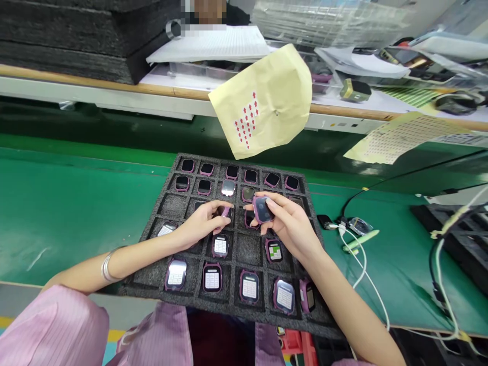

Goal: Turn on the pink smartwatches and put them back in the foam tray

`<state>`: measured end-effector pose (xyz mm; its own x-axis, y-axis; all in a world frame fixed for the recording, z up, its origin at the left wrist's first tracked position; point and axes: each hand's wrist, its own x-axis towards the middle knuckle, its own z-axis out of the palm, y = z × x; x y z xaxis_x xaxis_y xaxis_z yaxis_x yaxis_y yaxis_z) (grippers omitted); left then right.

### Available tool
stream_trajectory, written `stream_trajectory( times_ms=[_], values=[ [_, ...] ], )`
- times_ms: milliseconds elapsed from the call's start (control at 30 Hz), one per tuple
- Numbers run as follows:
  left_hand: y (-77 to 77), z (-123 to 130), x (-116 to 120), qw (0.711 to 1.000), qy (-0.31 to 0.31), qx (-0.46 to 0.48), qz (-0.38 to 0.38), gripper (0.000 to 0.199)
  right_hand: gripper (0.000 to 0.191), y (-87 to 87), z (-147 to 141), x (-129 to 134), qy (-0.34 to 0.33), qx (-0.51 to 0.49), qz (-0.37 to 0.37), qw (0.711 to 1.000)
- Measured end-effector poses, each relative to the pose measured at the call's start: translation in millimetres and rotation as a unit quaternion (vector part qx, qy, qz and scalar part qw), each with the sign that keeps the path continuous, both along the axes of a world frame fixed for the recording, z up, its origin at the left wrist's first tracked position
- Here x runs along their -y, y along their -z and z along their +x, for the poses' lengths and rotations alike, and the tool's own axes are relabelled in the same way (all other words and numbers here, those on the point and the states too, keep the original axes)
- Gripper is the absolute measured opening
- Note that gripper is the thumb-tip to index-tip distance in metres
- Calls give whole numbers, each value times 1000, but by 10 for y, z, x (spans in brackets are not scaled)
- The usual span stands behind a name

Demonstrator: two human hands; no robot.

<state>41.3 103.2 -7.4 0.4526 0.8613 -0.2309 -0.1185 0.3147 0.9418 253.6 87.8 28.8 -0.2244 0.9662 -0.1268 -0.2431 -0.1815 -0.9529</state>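
A black foam tray with square compartments holds several purple-framed watch faces. Those in the far rows have dark screens, while several in the near rows, such as one lit watch, show white grids. My left hand grips a purple watch on edge between thumb and fingers, over the tray's middle. Held face up in my right hand is another purple watch, its screen dark, just above the third row. One watch below my right hand shows a green and white screen.
Yellow sheets with red arrow stickers hang from the shelf edge. Black foam blocks are stacked on the shelf. White cables, a green tool and another black tray lie at the right on the green table.
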Motion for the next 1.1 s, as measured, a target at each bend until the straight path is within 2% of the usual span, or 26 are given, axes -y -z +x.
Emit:
stream_trajectory(
  times_ms=[167, 300, 533, 767, 933, 1100],
  values=[
    [3, -3, -32, 999, -22, -22, 31, 33, 37, 36, 36, -47, -43, -35, -48, 997],
    [53, -13, -42, 999, 8, -12, 36, 31, 45, 61, 63, -59, -70, -38, -54, 995],
    [60, -18, -69, 999, 49, 3, -10, 28, 40, 88, 93, -45, -106, -43, -37, 993],
    [71, -30, -49, 997, 73, -3, 6, 27, 38, 111, 105, -5, -111, 15, -15, 994],
    [77, -24, -40, 998, 67, 12, 17, 35, 38, 118, 98, -11, -98, -4, -11, 995],
    [159, -36, -31, 996, 66, 55, 8, 30, 39, 134, 73, -16, -100, -29, -18, 994]
  ],
)
